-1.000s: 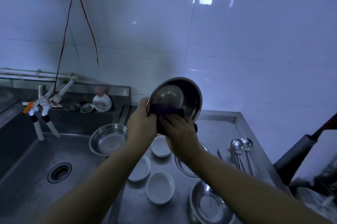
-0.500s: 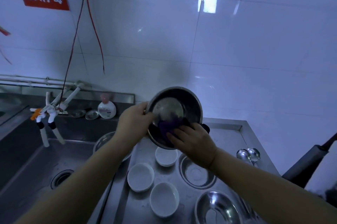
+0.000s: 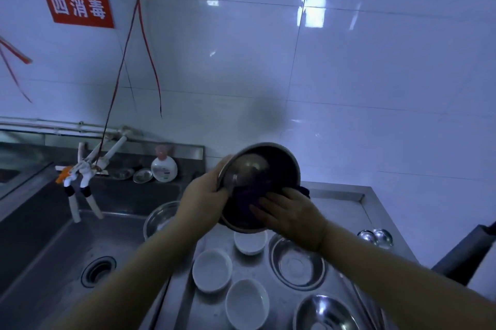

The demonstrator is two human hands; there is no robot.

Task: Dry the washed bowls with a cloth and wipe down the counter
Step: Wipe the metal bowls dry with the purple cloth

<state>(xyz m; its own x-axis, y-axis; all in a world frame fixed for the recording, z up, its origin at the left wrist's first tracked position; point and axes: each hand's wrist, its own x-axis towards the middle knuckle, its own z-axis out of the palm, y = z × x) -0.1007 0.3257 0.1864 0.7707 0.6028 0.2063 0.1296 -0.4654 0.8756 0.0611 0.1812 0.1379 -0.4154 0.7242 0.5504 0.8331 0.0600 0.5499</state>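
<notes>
Head view: above the counter (image 3: 338, 196), the left hand (image 3: 200, 203) grips the steel bowl's (image 3: 257, 184) rim; the right hand (image 3: 291, 215) presses a purple cloth (image 3: 248, 194) inside it.

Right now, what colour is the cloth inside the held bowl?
Dark purple cloth, pressed inside the steel bowl; head view.

steel bowl (image 3: 264, 168) | tilted, held aloft | purple cloth (image 3: 251, 192) inside
</notes>
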